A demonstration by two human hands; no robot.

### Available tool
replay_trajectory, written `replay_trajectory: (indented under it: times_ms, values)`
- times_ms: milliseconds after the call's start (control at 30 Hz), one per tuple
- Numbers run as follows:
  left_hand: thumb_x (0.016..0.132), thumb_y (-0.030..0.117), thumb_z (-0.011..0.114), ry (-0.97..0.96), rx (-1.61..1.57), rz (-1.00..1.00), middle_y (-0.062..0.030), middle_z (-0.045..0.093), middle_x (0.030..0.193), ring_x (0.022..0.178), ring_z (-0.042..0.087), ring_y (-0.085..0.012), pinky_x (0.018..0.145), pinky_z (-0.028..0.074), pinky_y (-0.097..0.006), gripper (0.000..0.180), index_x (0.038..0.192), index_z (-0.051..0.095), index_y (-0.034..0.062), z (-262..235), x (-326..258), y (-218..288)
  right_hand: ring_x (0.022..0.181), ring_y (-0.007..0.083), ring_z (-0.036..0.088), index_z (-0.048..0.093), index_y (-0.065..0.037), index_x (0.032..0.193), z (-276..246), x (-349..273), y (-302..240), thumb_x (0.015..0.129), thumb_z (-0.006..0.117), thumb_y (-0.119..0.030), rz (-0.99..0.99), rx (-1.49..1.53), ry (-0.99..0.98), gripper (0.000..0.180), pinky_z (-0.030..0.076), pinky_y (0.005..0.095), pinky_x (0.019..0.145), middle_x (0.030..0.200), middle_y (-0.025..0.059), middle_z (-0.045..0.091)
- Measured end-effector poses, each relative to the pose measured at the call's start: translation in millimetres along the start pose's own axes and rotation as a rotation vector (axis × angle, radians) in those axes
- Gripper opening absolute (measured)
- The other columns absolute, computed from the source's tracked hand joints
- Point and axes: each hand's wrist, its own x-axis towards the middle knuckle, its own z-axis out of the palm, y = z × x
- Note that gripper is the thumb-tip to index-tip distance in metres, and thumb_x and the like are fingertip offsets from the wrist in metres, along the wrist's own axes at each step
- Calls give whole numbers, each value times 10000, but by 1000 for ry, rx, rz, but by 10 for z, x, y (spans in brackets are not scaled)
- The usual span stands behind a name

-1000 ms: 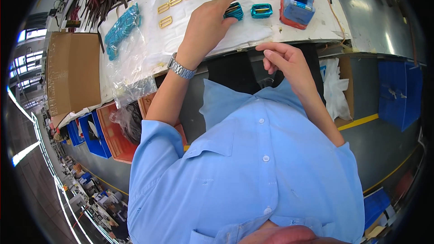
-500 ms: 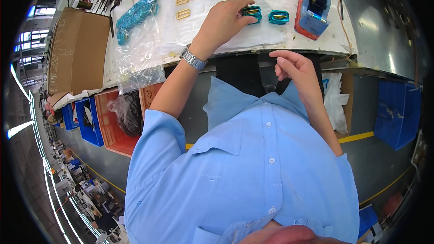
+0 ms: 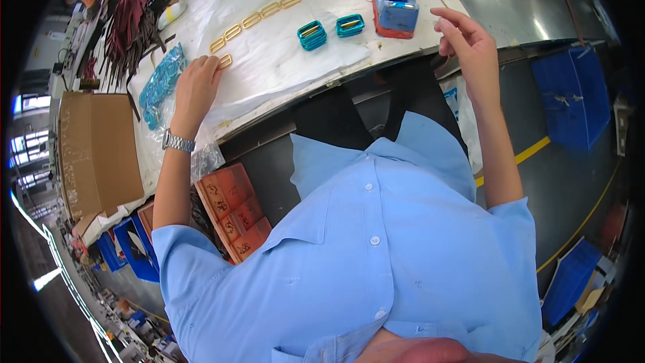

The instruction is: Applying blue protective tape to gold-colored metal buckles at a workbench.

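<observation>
At the near left end of a row of gold slide buckles (image 3: 252, 20), my left hand (image 3: 195, 91) reaches over the white sheeting. Its thumb and fingertips are closed on a single gold slide buckle (image 3: 226, 61), which still lies on or close to the sheet. Two teal wrapped pieces, a left one (image 3: 312, 35) and a right one (image 3: 349, 25), sit side by side with gold metal showing in their middles. My right hand (image 3: 472, 47) hovers past the table edge, right of the tape dispenser, fingers loosely curled and apart, nothing visible in it.
A blue and red tape dispenser (image 3: 396, 7) stands on the table (image 3: 430, 37). Clear plastic with teal pieces (image 3: 161, 87) lies left of my left hand. Dark strips (image 3: 138, 17) are heaped behind it. A cardboard box (image 3: 101, 154) is at the left, a partitioned orange tray (image 3: 235, 212) below.
My left hand has left the teal piece and moved left to the gold slide buckle. My right hand has risen and shifted right. The whole view has turned.
</observation>
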Motion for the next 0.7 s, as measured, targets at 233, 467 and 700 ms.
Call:
replay_trajectory:
  times_ms: [233, 467, 700]
  values:
    - [917, 104, 689, 21, 88, 54, -144, 649, 918, 917, 666, -356, 798, 548, -466, 96, 932, 620, 39, 24, 138, 51, 678, 52, 509, 806, -70, 1194, -88, 594, 79, 1013, 748, -444, 196, -239, -166, 419, 464, 231, 662, 775, -47, 556]
    - [924, 160, 745, 26, -327, -225, -97, 686, 761, 655, 609, -206, 633, 486, -338, 137, 915, 731, 24, 134, 172, -387, 858, 65, 475, 776, -141, 1029, 219, 873, -121, 890, 902, -415, 512, -214, -272, 331, 485, 276, 756, 928, -58, 558]
    - [1002, 209, 775, 4, -1196, -501, 58, 616, 782, 668, 505, -46, 617, 402, -216, 178, 1034, 779, 34, -126, 459, -119, 840, 63, 468, 751, -170, 978, 237, 864, -261, 876, 926, -295, 631, -74, -214, 238, 468, 273, 787, 925, -63, 593]
